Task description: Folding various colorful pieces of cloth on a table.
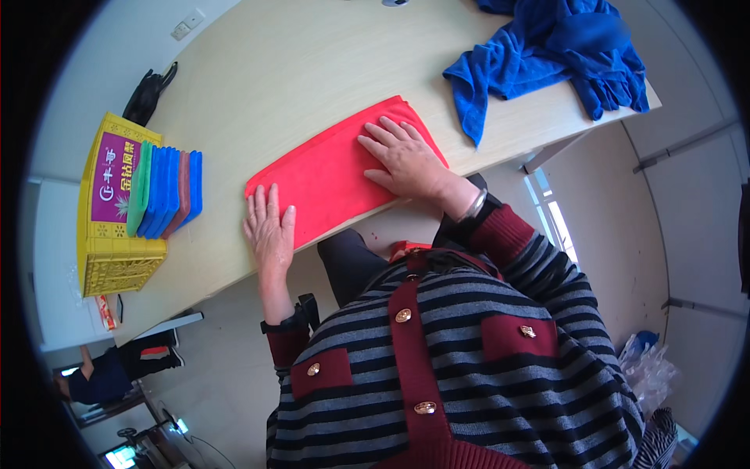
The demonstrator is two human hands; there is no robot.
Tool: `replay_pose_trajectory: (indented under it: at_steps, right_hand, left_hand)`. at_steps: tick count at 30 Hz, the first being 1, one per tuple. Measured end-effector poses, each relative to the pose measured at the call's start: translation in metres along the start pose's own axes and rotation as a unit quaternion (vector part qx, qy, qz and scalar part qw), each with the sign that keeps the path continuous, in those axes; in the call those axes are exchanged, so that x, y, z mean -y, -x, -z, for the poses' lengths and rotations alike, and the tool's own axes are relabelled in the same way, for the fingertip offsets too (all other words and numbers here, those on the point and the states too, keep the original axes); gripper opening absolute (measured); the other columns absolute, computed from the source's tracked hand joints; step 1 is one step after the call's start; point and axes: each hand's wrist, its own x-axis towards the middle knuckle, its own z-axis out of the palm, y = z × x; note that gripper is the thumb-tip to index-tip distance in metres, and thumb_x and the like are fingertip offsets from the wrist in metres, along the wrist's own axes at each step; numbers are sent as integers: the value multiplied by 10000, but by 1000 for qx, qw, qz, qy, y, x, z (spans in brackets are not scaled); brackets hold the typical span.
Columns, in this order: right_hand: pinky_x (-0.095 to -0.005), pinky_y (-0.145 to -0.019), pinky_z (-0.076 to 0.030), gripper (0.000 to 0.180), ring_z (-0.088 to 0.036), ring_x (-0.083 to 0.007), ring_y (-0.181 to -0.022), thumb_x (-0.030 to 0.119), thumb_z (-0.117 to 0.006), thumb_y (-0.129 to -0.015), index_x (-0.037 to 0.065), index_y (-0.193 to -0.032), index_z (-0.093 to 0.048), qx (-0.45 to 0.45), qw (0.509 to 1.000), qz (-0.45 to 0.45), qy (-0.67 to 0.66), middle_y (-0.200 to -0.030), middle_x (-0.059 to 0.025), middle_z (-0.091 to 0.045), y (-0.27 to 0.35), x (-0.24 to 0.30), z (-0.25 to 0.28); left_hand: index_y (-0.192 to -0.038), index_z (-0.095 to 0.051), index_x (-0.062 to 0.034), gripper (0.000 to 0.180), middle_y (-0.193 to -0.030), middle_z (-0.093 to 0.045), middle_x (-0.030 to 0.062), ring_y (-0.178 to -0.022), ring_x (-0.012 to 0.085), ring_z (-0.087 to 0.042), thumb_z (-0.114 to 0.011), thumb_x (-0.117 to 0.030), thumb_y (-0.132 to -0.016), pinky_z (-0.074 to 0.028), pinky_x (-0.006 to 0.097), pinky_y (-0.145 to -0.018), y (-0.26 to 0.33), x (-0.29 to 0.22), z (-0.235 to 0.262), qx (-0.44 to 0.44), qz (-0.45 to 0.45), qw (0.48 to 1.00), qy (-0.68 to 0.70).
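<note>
A red cloth, folded into a long rectangle, lies flat on the pale wooden table in front of me. My left hand rests on its left end, fingers stretched out and pointing away from me. Farther right, my right hand lies flat over the cloth's right part with its fingers spread. Neither hand grips anything. The cloth's near edge runs along the table's front edge.
A yellow plastic crate stands at the left, with folded green, blue and brown cloths beside it. Behind the crate is a black object. Crumpled blue towels lie at the far right. Another person is in the background at lower left.
</note>
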Motion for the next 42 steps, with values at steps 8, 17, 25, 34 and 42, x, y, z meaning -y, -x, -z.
replay_pose_trajectory:
  at_steps: [8,17,25,34,42]
  right_hand:
    - [-391,-1143,-346,547,-491,-325,-1335,394,-605,-975,55,-1398,-537,37,941,-83,-326,-1379,-173,-573,-24,-16,19]
    - [-336,-1128,-360,453,-533,-224,-1286,320,-574,-1006,22,-1348,-576,-7,728,-248,-639,-1322,-139,-617,-34,-14,39]
    - [-358,-1144,-357,452,-534,-245,-1297,317,-531,-1029,-13,-1335,-570,-25,701,-219,-678,-1346,-150,-604,-36,-14,28]
    - [-424,-1121,-405,577,-560,-302,-1284,429,-409,-1058,-11,-1426,-466,23,417,4,-909,-1377,-187,-579,-25,33,116]
    - [-482,-1083,-426,768,-618,-366,-1176,605,-254,-1032,23,-1526,-335,85,367,91,-922,-1336,-248,-573,-18,37,154]
  left_hand:
    - [-1508,-375,-73,606,-1534,-391,190,-1426,350,-356,-432,-442,-1031,-256,466,-1169,12,40,-10,-90,78,992,40]
    - [-1485,-404,-58,593,-1505,-427,195,-1415,342,-370,-439,-440,-1033,-268,457,-1165,12,42,-19,-116,43,990,67]
    - [-1480,-414,-63,580,-1510,-426,183,-1421,330,-364,-431,-438,-1038,-241,455,-1175,11,42,-25,-114,55,991,43]
    - [-1470,-433,-65,583,-1512,-428,176,-1426,325,-360,-416,-458,-1040,-243,451,-1169,13,46,-31,-130,43,990,21]
    - [-1459,-448,-60,566,-1492,-451,184,-1410,332,-380,-441,-435,-1035,-260,454,-1160,7,46,-32,-143,28,989,27]
